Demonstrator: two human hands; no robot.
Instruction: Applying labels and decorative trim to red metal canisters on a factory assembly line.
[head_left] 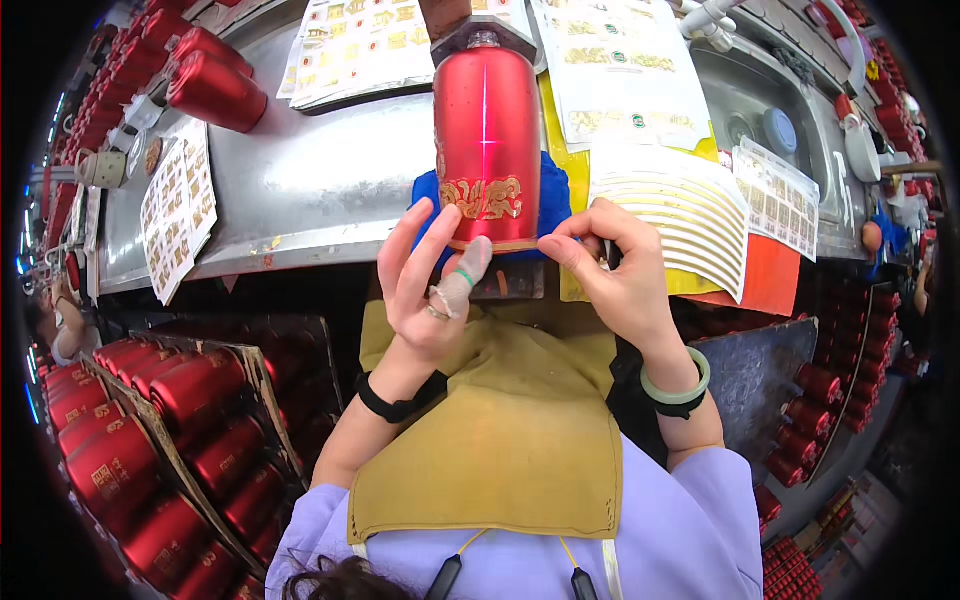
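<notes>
A glossy red bottle lies in front of me, its base toward me, with a blue cloth under it. A gold dragon decal shows near the base. Along the base edge runs a thin gold strip. My left hand has its fingers stretched out; a digit in a pale finger cot presses at the strip, and other fingertips are by the decal. My right hand pinches at the strip's right end. A small dark object, its kind unclear, sits within the right fingers.
Curved gold strips on a sheet lie at right, near decal sheets. More decal sheets hang over the left table edge. Two red bottles lie at back left. Racks of red bottles stand below; a sink is at right.
</notes>
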